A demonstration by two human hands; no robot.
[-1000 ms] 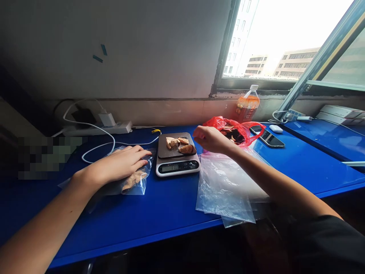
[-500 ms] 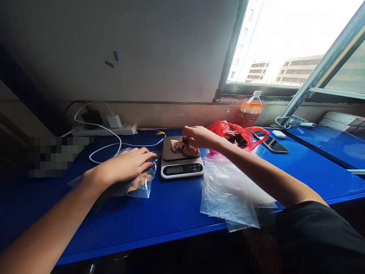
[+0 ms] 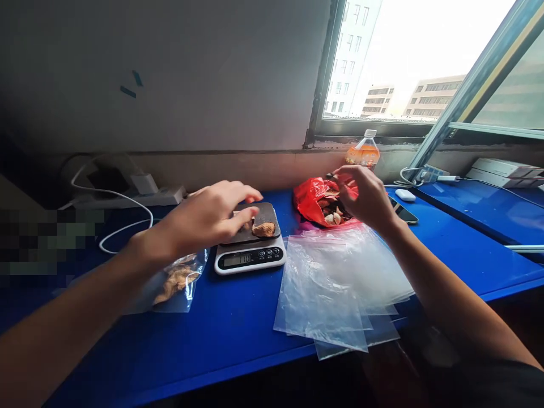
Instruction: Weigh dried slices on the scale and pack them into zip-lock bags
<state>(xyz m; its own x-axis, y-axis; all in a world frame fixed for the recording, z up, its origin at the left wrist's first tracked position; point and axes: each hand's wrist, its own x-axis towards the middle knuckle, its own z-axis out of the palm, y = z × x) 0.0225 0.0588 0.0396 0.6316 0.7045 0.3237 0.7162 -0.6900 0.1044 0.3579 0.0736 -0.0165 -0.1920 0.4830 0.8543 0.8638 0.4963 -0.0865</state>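
On a white digital kitchen scale lie dried brown peel-like pieces. My left hand is over the scale's left side, thumb and fingers apart, partly covering the pieces. Below its wrist lies a clear plastic bag with similar dried pieces inside. My right hand is at the opening of a red plastic bag. Its fingertips pinch a small dark dried piece. More dried pieces show inside the red bag, some dark and some pale.
Overlapping clear zip bags lie right of the scale, reaching over the front edge of the blue table. A bottle, a phone and a white case are behind. A white cable and power strip stand left.
My right hand has left the scale and moved right to the red bag. My left hand has lifted off the clear bag and moved over the scale. The view has shifted slightly right.
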